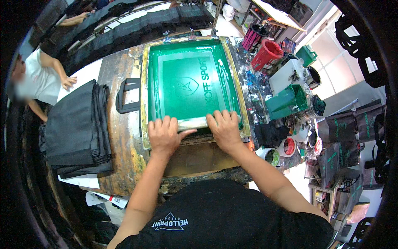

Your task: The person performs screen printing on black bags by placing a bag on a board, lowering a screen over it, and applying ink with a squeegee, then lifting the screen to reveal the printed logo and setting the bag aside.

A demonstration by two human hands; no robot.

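A green screen-printing frame [195,54] with a wooden rim lies flat on a paint-stained wooden table [120,137]. Across its near end lies a squeegee [198,123], pale and wet with ink. My left hand [165,135] grips the squeegee's left part, thumb stretched along it. My right hand [225,128] presses down on its right part, fingers spread forward. A black bag handle [124,95] sticks out from under the frame's left side.
A stack of folded black bags [78,128] lies at the table's left. Ink tubs, a red bucket [267,54], green containers [286,101] and paint pots [288,146] crowd the right. Printed black bags [344,137] stand farther right. Another person in a white shirt [35,81] works at far left.
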